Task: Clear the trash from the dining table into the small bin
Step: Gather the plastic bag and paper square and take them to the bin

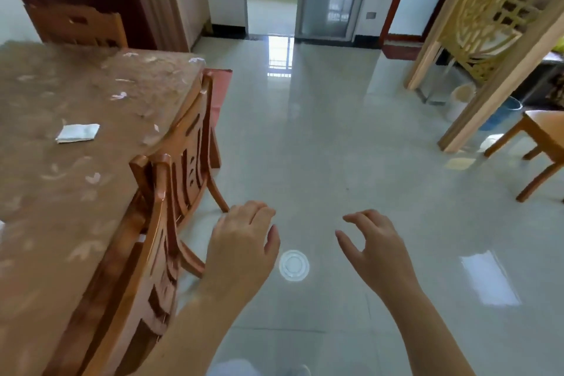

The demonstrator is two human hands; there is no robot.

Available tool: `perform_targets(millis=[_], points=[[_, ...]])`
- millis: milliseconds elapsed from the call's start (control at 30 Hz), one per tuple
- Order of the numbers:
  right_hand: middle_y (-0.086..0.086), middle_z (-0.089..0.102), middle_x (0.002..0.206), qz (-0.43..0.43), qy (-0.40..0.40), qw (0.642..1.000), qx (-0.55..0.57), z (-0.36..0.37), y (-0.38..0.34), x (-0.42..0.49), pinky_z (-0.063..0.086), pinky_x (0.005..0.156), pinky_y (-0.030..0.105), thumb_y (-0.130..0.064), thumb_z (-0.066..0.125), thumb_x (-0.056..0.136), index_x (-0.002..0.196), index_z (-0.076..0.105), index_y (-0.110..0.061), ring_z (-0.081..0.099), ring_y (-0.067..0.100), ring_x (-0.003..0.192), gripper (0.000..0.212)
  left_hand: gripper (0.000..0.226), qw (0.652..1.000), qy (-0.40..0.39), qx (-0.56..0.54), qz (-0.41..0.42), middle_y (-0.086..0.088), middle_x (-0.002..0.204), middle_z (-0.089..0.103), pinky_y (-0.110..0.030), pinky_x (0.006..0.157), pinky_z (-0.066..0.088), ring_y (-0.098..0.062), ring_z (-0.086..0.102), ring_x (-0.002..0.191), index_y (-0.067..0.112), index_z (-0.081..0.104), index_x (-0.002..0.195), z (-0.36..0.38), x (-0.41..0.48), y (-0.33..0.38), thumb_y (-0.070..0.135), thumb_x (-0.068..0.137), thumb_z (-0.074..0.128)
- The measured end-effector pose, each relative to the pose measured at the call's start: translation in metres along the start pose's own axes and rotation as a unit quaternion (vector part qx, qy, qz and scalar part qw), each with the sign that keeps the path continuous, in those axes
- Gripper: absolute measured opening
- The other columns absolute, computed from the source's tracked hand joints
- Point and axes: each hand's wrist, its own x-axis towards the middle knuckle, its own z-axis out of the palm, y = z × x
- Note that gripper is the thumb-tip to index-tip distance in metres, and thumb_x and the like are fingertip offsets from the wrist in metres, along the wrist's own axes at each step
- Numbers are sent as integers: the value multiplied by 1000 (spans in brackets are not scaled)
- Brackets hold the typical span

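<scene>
Between pickups: both hands empty, trash left on table.

Left hand (244, 241) and right hand (377, 249) hover over the glossy tiled floor (335, 146), fingers loosely curled and apart, holding nothing. Folded white paper napkin (77, 133) lies near the right edge of the brown patterned dining table (45, 223), w/ small white scraps (119, 96) toward the far edge. Small blue bin (503, 113) sits well apart, by the carved wooden screen (494, 24). Next, prob.: turn back to table & grab the napkin.
</scene>
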Motion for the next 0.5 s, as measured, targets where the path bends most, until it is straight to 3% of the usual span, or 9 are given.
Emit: perform_targets(millis=[167,333,500], points=[[5,65,88,-114,-55,991,36,39,-30,73,46,67,29,-25,70,73,93,65,-11,62,24,81,24,20,992,31,61,-103,-7,92,69,-35,71,53,-23,65,83,9,66,90,-5,18,-37,22,78,56],[2,66,86,-215,-113,969,32,80,-72,152,43,64,23,-32,60,73,91,65,-13,62,21,77,27,32,971,81,87,-205,-6,95,66,-35,70,51,-24,61,84,10,63,91,-10,51,-97,28,82,39],[1,66,87,-301,-146,942,28,120,-130,236,42,67,22,-25,70,74,92,65,-14,62,19,78,21,32,942,144,82,-291,-6,102,65,-37,75,50,-25,59,92,10,64,96,-21,105,-167,29,83,41]])
